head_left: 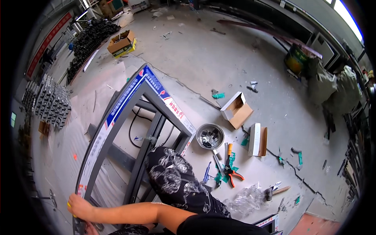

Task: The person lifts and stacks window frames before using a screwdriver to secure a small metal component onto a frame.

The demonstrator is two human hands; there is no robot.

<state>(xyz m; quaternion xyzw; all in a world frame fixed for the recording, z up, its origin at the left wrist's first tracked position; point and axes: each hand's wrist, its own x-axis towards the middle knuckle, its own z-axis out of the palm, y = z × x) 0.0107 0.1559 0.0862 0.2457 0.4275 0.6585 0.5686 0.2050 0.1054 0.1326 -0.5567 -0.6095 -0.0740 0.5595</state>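
A large dark grey metal window frame (102, 147), with blue and white protective film on its outer faces, stands tilted in front of me. My right arm reaches across to the left. My right hand (81, 207) is closed at the frame's near left corner, around something with yellow parts; its kind is mostly hidden. Just below, part of my left hand (91, 228) shows at the lower edge, its fingers largely out of sight. My knee (172, 170), in black patterned trousers, is against the frame's inner bars.
Right of the frame are a metal pot (210, 136) of small parts, orange-handled pliers (236, 177), two open cardboard boxes (239, 111), clear plastic wrap (246, 200) and a hammer (276, 192). Stacked metal profiles (53, 102) lie at the left. A yellow carton (122, 44) stands farther off.
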